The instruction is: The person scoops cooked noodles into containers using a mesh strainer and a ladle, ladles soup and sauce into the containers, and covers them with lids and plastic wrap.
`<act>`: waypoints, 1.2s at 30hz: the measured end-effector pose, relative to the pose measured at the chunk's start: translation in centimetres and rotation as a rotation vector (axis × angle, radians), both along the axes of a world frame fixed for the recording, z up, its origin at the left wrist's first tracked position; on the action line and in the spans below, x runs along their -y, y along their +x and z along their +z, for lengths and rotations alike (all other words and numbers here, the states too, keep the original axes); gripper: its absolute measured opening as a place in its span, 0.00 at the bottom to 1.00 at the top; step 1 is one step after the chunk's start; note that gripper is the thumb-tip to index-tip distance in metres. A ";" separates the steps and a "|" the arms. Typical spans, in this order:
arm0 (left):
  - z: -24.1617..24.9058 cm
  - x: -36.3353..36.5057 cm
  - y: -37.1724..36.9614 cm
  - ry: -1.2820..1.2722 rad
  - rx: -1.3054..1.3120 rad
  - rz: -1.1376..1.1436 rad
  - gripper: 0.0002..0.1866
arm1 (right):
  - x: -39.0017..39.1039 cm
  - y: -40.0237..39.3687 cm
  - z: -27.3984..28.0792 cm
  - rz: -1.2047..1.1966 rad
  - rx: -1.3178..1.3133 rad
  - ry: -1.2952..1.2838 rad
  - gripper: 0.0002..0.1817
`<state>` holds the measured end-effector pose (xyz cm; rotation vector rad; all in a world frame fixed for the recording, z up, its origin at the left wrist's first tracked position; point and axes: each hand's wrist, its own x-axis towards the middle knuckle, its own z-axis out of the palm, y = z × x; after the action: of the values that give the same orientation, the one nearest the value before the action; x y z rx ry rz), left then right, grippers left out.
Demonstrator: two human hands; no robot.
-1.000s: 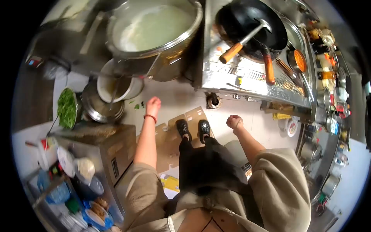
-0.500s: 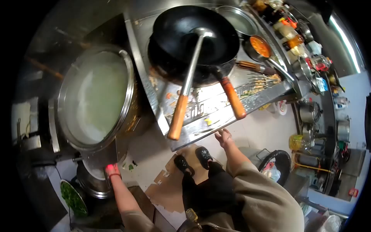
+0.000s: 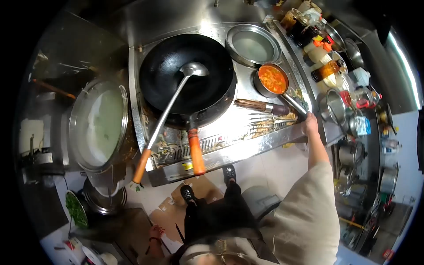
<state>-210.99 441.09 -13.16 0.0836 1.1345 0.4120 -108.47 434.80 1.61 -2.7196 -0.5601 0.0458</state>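
Note:
My right hand (image 3: 310, 124) is closed round the end of the long metal handle of a small saucepan (image 3: 260, 89). Chunky orange-red sauce (image 3: 272, 79) fills the pan, which rests on the steel stove top. My left hand (image 3: 156, 232) hangs low by my side, fingers loosely apart, holding nothing. A black wok (image 3: 154, 75) with an orange-wrapped handle sits on the burner. Inside it lies a steel ladle (image 3: 170, 101), its wooden handle jutting over the front edge. A bamboo wok brush (image 3: 260, 106) lies just in front of the saucepan.
Behind the saucepan stands a wide metal basin (image 3: 232, 46) of cloudy liquid. A large pot (image 3: 125, 132) of pale liquid is at the left, with a bowl of greens (image 3: 77, 210) below it. Seasoning bottles (image 3: 320, 53) line the right shelf. Flattened cardboard (image 3: 168, 216) covers the floor.
My right hand has reached forward and right and taken hold of the saucepan handle. My left hand has drawn back from beside the large pot to my side. The view has shifted right.

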 end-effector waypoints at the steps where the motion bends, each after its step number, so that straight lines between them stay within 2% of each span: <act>1: 0.6 1.6 1.6 -0.102 0.306 0.076 0.08 | -1.4 -1.0 2.7 0.147 0.067 -0.328 0.21; 2: 1.2 3.4 2.9 -0.070 0.099 0.039 0.09 | -2.8 -2.0 5.8 0.295 0.145 -0.653 0.20; 3: 3.1 5.1 5.4 -0.053 -0.119 -0.017 0.10 | -2.9 -1.2 5.9 0.335 0.006 -0.670 0.18; 4: 7.2 6.2 9.9 -0.057 -0.327 -0.079 0.12 | -2.9 -0.5 5.9 0.374 -0.133 -0.689 0.15; 6: 10.8 7.0 16.9 0.055 -0.430 -0.251 0.15 | -3.0 -1.0 6.7 0.235 -1.061 -0.142 0.12; 7: 11.7 7.5 18.7 0.109 -0.479 -0.338 0.16 | -3.6 -3.2 8.7 0.182 -1.141 -0.026 0.09; 8: 11.2 7.9 19.4 0.087 -0.440 -0.315 0.16 | -4.1 -5.3 10.4 0.124 -1.215 0.089 0.07; 10: 9.7 8.1 20.4 0.051 -0.353 -0.268 0.16 | -3.3 -6.4 8.3 0.165 -1.238 0.259 0.07; 13: 10.5 7.9 21.4 0.403 -0.597 -0.592 0.15 | -3.0 -8.9 9.0 0.209 -1.127 0.256 0.07; 17: 12.0 9.1 20.6 0.369 -0.629 -0.289 0.12 | -2.5 -11.8 12.5 0.246 -1.018 0.274 0.07; 20: 11.8 11.5 19.1 0.334 -0.674 -0.247 0.12 | -2.2 -15.6 17.4 0.254 -0.966 0.316 0.08; 26: 7.5 19.2 12.4 0.269 -0.531 -0.214 0.13 | -1.4 -24.8 24.6 0.334 -0.916 0.286 0.04; 29: 7.0 21.7 8.4 0.341 -0.655 -0.474 0.12 | -1.5 -29.9 27.1 0.316 -1.041 0.336 0.05; 32: 6.4 22.4 4.3 0.656 -0.595 -0.391 0.10 | -1.7 -34.1 28.0 0.257 -1.196 0.425 0.06; 33: 6.8 22.2 3.5 0.564 -0.621 -0.296 0.10 | -1.7 -35.3 28.1 0.262 -1.215 0.439 0.06; 35: 11.5 19.4 4.2 0.385 -0.668 -0.112 0.10 | -1.6 -36.9 28.1 0.275 -1.231 0.459 0.08; 36: 11.1 19.0 3.4 0.458 -0.695 -0.106 0.10 | -1.4 -37.4 28.1 0.290 -1.190 0.457 0.07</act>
<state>-207.54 422.05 -2.03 0.7306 1.6868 0.5622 -145.90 436.22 29.70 -1.7019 -0.4702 1.3028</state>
